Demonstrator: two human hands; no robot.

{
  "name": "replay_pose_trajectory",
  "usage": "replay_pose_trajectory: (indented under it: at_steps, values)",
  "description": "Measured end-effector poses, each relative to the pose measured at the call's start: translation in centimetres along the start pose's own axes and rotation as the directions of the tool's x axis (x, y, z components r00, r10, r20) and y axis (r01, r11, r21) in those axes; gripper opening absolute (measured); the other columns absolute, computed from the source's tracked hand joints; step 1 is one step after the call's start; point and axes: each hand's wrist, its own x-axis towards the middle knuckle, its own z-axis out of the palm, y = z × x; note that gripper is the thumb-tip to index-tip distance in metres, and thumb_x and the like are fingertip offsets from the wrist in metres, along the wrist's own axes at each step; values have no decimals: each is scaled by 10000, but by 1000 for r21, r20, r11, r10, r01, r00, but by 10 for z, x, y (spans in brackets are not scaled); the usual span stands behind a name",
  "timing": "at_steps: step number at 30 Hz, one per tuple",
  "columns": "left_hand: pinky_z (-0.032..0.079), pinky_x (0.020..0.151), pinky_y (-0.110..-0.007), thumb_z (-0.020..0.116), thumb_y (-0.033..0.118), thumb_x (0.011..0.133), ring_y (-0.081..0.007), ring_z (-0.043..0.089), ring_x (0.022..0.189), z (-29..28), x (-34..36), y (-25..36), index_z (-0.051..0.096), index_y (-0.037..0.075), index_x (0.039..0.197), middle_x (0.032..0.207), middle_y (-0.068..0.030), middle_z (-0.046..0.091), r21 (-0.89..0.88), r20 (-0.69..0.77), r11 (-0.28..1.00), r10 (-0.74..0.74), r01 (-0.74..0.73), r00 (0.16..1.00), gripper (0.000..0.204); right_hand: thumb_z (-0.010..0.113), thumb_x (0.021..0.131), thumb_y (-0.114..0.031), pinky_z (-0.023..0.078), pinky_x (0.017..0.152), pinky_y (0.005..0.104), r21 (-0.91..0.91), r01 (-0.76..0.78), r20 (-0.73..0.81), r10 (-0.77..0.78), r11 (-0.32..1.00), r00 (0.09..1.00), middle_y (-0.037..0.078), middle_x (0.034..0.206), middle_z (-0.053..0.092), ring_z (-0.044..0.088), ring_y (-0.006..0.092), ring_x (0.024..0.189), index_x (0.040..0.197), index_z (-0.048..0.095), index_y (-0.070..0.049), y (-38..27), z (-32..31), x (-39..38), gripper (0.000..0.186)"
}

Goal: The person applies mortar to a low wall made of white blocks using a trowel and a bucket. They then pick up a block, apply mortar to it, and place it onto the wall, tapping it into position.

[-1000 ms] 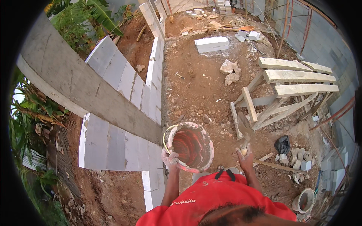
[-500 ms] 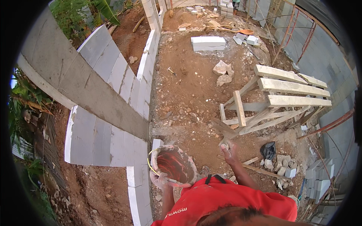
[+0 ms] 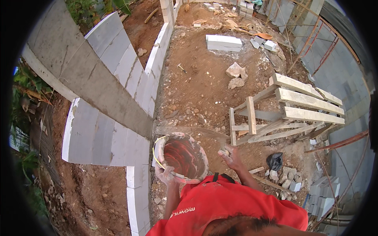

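Bucket [image 3: 183, 156] round, crusted; trowel [image 3: 215, 134] blurred, probably flat metal.

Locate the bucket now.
In the head view, the bucket is below centre, slightly left, gripped by the left hand, just right of the white block wall.

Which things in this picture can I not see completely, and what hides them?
In the head view:
Trowel: its handle is mostly covered by the right hand.
Bucket: its underside is hidden by its own wall.
Black bag: any contents are hidden by the bag itself.
Green plants: cut off by the top edge.
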Motion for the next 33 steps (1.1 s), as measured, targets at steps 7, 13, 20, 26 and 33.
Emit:
replay_pose_trajectory:
  at_steps: [7,13,20,26,33]
  values:
    - [356,592,-184,578,-29,616,-55,423,693,78,56,8,644,-11,1122,853,28,495,-29,212,998,-42,49,976,511,685,967,-400,360,565,351,154,-302,-94,319,941,943,9,652,468,406,123,644,792,554,-57,38,5,-27,408]
    - [372,570,-198,608,-86,624,-47,443,672,126,105,1,644,2,1073,829,42,491,16,405,1000,-29,24,914,459,665,990,-366,411,546,283,370,-414,-210,509,831,835,-17,649,510,498,83,605,877,602,-64,31,12,-25,329]
    - [401,487,-225,610,-98,699,-64,478,569,131,135,-38,460,121,768,748,23,515,47,455,995,-96,84,885,275,631,1010,-385,398,495,275,366,-331,-375,464,870,803,-18,617,508,492,88,540,778,559,-83,39,30,4,388]
    - [391,473,-209,580,-101,688,-66,486,536,90,145,-54,551,69,841,704,15,521,73,384,988,-154,137,910,231,722,947,-313,412,509,317,216,-373,-412,431,902,803,31,620,549,525,115,552,790,596,-52,25,52,30,329]
    - [391,507,-213,577,-65,724,-55,468,559,46,149,-68,563,82,892,721,35,506,50,211,984,-178,172,961,223,776,863,-326,483,584,426,-56,-335,-242,313,941,919,178,690,648,615,324,599,871,677,-16,49,67,42,326]
